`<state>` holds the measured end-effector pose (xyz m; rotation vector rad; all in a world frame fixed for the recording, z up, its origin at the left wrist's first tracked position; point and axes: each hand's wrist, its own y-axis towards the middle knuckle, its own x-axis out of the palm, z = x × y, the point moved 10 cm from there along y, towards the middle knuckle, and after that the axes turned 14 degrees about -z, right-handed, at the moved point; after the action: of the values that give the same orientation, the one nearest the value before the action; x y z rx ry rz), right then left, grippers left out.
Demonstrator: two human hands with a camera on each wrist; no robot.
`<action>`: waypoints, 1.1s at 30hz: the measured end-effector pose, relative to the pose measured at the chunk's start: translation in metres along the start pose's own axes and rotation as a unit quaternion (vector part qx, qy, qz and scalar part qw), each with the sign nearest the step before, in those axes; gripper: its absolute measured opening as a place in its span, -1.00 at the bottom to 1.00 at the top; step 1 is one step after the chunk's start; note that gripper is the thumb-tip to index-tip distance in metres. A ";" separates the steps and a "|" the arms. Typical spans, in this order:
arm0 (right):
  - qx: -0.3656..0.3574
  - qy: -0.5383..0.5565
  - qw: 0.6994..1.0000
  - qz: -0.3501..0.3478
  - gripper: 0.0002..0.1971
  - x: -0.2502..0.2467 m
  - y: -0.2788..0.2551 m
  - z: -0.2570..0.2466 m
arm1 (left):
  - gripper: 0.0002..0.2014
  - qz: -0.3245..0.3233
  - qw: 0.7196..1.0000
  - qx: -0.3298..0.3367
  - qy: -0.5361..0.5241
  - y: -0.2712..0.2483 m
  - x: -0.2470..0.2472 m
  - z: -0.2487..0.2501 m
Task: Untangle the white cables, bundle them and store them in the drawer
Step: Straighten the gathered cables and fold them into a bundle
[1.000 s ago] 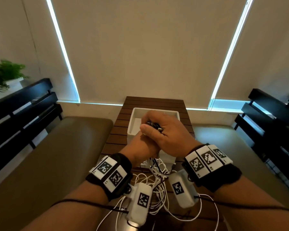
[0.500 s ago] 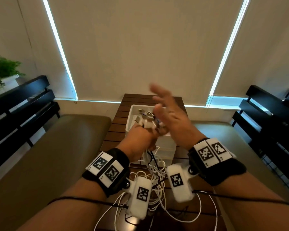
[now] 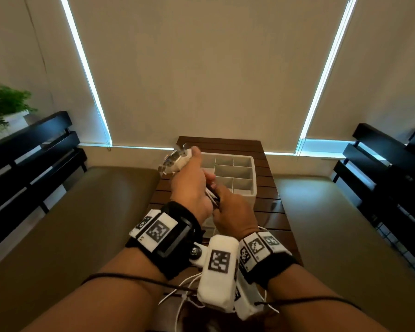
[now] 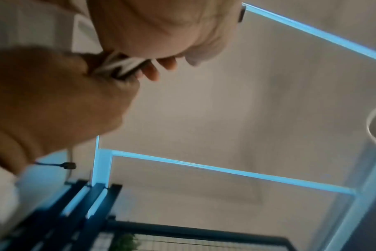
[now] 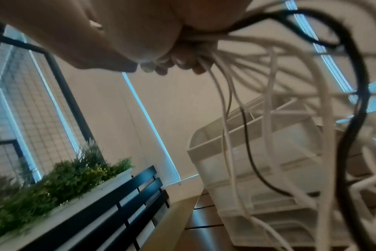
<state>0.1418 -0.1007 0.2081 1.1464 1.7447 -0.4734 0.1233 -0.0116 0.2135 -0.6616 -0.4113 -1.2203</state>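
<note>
Head view shows your left hand wrapped tight round the plug ends of the white cables, held up over the far left part of the wooden surface. Your right hand is just near it, and its grip is closed round the same cables lower down. The rest of them hang loose toward you, with a black cable mixed in. The white drawer sits open on the surface just right of your hands, and its little boxes look bare.

You look to be gathering the cables into one bunch. Next, I think you should slide your right hand down the strands to pull them straight and get the black one out.
</note>
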 end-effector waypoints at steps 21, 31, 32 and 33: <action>0.025 0.268 0.945 -0.188 -0.90 0.022 -0.006 0.040 | -0.54 -0.164 0.969 0.181 0.036 0.011 0.015 0.119; 0.053 0.201 0.960 -0.186 -0.94 0.022 -0.023 0.077 | -0.52 -0.106 0.970 0.215 0.034 0.028 -0.020 0.147; 0.059 0.189 0.962 -0.188 -0.92 0.022 -0.025 0.081 | -0.52 -0.103 0.970 0.218 0.032 0.030 -0.022 0.151; 0.069 0.171 0.964 -0.191 -0.90 0.021 -0.026 0.086 | -0.52 -0.102 0.969 0.223 0.032 0.031 -0.023 0.157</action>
<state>0.1607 -0.1657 0.1455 1.0313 2.2837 -0.6666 0.1540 0.1154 0.3085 -0.1951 -0.6885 -1.2823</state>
